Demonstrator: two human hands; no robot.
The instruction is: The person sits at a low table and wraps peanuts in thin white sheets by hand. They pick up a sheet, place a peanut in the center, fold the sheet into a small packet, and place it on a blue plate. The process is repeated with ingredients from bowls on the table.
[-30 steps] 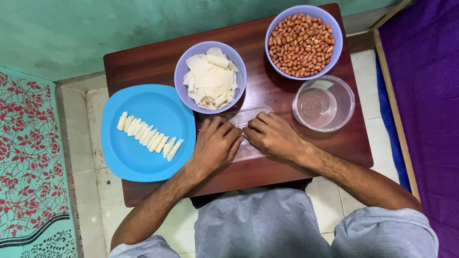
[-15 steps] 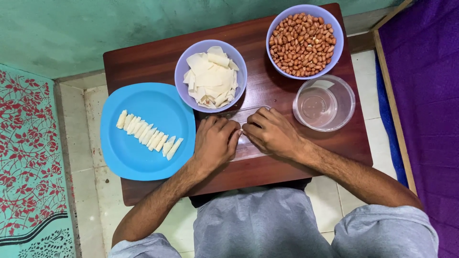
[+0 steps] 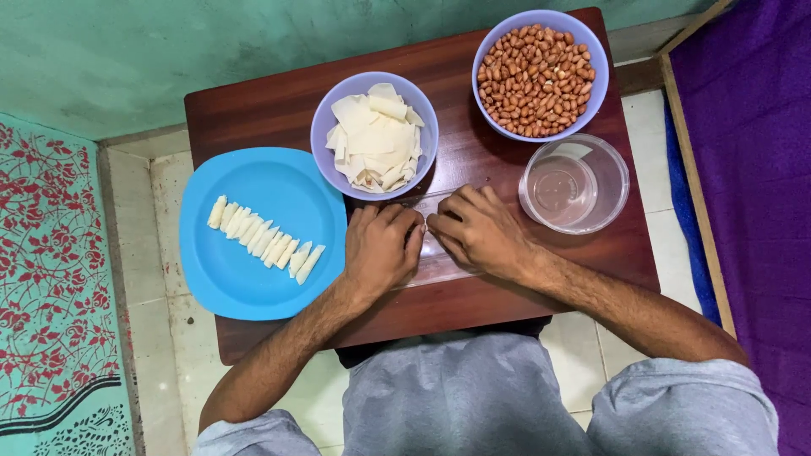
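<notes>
Hardly anything has moved since the earlier frames: both hands sat on the same spot of the table then too, only fingertips shuffled slightly. Left hand and right hand rest knuckles-up, side by side, on a clear flat board at the middle front of the wooden table. Fingers of both are curled down and pressing together on something small under the tips; it is hidden, so what they grip cannot be told. Fingertips of the two hands nearly meet, pointing toward each other; the hidden piece lies right between them, equally near both.

Board's long axis runs away from the person toward the bowl of white strips, just beyond the fingertips. Blue plate just left of the left hand holds a slanted row of rolled white pieces. Empty clear bowl just right of the right hand; bowl of peanuts beyond it.
</notes>
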